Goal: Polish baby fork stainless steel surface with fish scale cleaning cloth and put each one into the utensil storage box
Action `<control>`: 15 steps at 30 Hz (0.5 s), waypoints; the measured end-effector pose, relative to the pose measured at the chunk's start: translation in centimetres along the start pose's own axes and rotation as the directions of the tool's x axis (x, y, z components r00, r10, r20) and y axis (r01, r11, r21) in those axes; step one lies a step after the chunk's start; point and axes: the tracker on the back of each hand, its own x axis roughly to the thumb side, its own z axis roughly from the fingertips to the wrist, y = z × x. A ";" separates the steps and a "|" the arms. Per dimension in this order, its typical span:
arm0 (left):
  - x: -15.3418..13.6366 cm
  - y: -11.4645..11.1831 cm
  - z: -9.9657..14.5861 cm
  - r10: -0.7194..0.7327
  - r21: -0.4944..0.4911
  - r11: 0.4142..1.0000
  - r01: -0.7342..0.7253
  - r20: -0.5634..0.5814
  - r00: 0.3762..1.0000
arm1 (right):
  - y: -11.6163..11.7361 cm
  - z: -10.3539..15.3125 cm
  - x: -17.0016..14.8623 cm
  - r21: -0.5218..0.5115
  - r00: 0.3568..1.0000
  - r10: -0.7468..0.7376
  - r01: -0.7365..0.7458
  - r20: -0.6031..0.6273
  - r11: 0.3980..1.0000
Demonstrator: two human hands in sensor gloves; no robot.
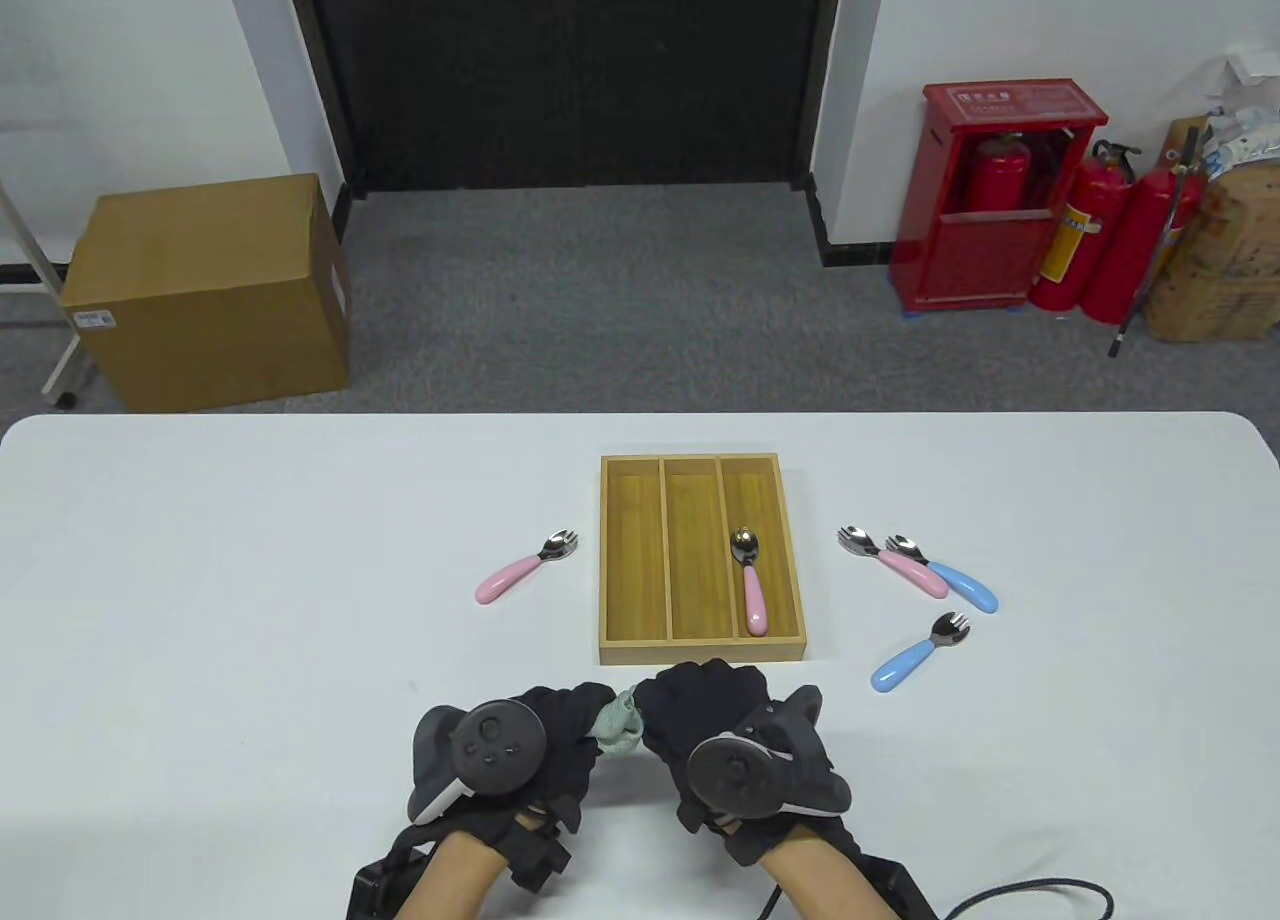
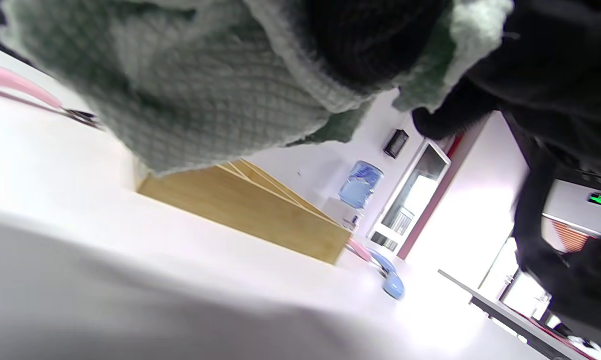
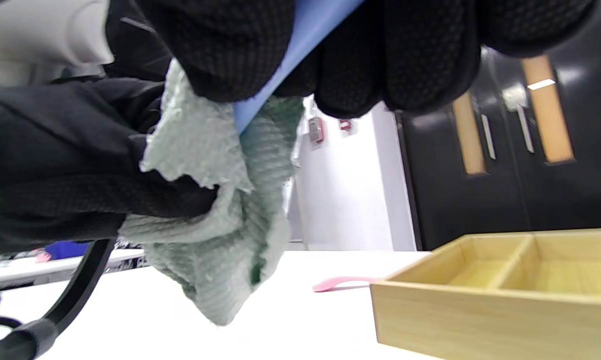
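Observation:
Both hands meet near the table's front edge. My left hand (image 1: 575, 725) grips the pale green cleaning cloth (image 1: 618, 728) (image 2: 190, 90) (image 3: 215, 235). My right hand (image 1: 690, 705) holds a blue-handled fork (image 3: 290, 50) whose metal end is buried in the cloth. The bamboo storage box (image 1: 702, 648) (image 3: 480, 310) (image 2: 240, 210) stands just beyond the hands, with a pink-handled utensil (image 1: 752, 585) in its right compartment. A pink fork (image 1: 520, 570) lies left of the box. At the right lie a pink fork (image 1: 900, 560) and two blue forks (image 1: 950, 575) (image 1: 915, 655).
The white table (image 1: 200, 610) ends at a grey carpet. Beyond it stand a cardboard box (image 1: 210, 290) at the left and a red extinguisher cabinet (image 1: 990, 200) with loose extinguishers at the right. A black cable (image 1: 1040, 895) trails near my right wrist.

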 end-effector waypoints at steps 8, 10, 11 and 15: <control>-0.5 0.5 -0.1 0.024 0.028 0.999 -0.023 -0.003 1.000 | -0.4 0.1 -0.3 -0.015 1.000 -0.024 0.025 0.004 1.000; -0.9 0.8 0.0 0.064 0.046 0.997 -0.063 -0.023 0.998 | -0.2 0.2 -0.5 -0.009 0.999 -0.033 0.032 -0.010 0.999; -1.0 0.8 0.0 0.064 0.063 0.996 -0.062 -0.027 0.998 | -0.1 0.2 -0.6 -0.008 0.999 -0.031 0.031 -0.017 0.999; -1.6 0.8 0.0 0.074 0.091 0.994 -0.068 -0.060 0.995 | 0.1 0.0 -0.9 0.009 0.999 -0.038 0.038 -0.037 0.999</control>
